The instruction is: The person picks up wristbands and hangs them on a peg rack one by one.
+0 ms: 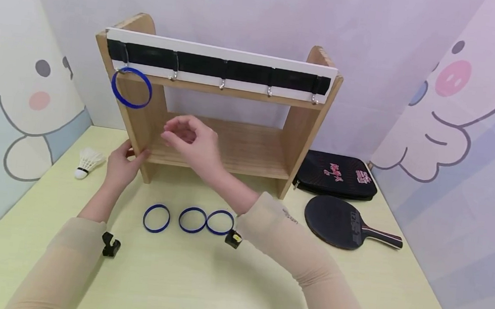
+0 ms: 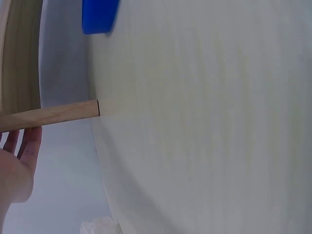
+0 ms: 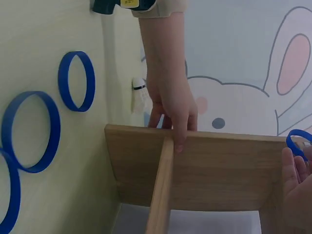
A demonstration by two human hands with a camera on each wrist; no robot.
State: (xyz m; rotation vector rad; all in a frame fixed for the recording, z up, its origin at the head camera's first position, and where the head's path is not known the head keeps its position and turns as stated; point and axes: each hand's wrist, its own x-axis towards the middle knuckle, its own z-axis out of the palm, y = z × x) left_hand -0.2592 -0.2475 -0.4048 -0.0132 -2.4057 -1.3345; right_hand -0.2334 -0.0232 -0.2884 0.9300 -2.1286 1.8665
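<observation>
My left hand (image 1: 123, 165) grips the left side panel of a small wooden shelf (image 1: 252, 150), its thumb on the inner face and fingers around the outside. A white board with a black strip (image 1: 202, 64) and several metal hooks crosses the shelf's top front. From the leftmost hook hangs a blue ring (image 1: 134, 106). Below and right of that ring, my right hand (image 1: 199, 147) is raised before the shelf, fingers loosely curved and holding nothing. In the right wrist view, the right hand (image 3: 298, 195) appears at the edge near the hanging ring (image 3: 289, 141).
Three more blue rings lie on the table (image 1: 164, 276) before the shelf; the middle ring (image 1: 192, 231) touches the right one (image 1: 219, 233). A shuttlecock (image 1: 89, 161) lies at left. On the right are a black case (image 1: 337, 175) and a table tennis bat (image 1: 335, 222).
</observation>
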